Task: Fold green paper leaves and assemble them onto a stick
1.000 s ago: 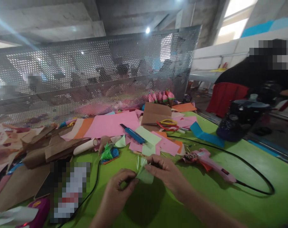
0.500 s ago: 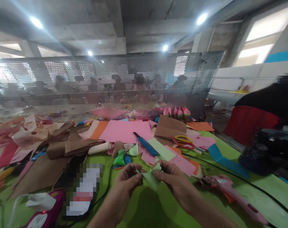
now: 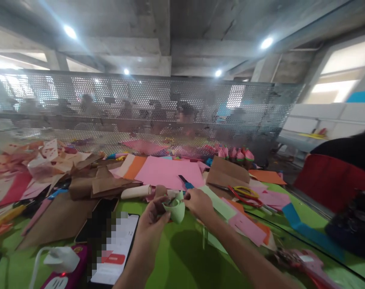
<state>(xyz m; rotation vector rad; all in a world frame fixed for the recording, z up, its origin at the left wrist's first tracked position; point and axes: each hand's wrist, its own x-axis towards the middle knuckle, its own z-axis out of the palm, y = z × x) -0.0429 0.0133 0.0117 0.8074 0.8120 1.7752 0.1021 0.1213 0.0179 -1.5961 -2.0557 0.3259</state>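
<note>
A piece of light green paper [image 3: 176, 210], curled into a small cup shape with a pointed tip, is held upright in my left hand [image 3: 153, 218]. The thumb and fingers grip its left side. My right hand [image 3: 199, 204] is closed, with its fingertips beside the paper's right edge; I cannot tell whether they pinch it. Behind that hand lies a blue utility knife [image 3: 187, 183], its handle mostly hidden. Pale green paper strips [image 3: 214, 242] show below the right wrist, partly covered by the forearm.
Pink sheets [image 3: 167, 170], brown paper [image 3: 226, 170] and scissors [image 3: 245, 192] lie beyond my hands. A phone [image 3: 122, 245] and a purple power strip [image 3: 69, 269] are at left. A pink glue gun [image 3: 308, 263] lies at right. A perforated metal screen [image 3: 158, 96] borders the back; a co-worker sits at right.
The green paper, earlier low between both hands, has moved up and left and now stands curled in my left hand. My right hand has come round to its right side. The view has tilted slightly.
</note>
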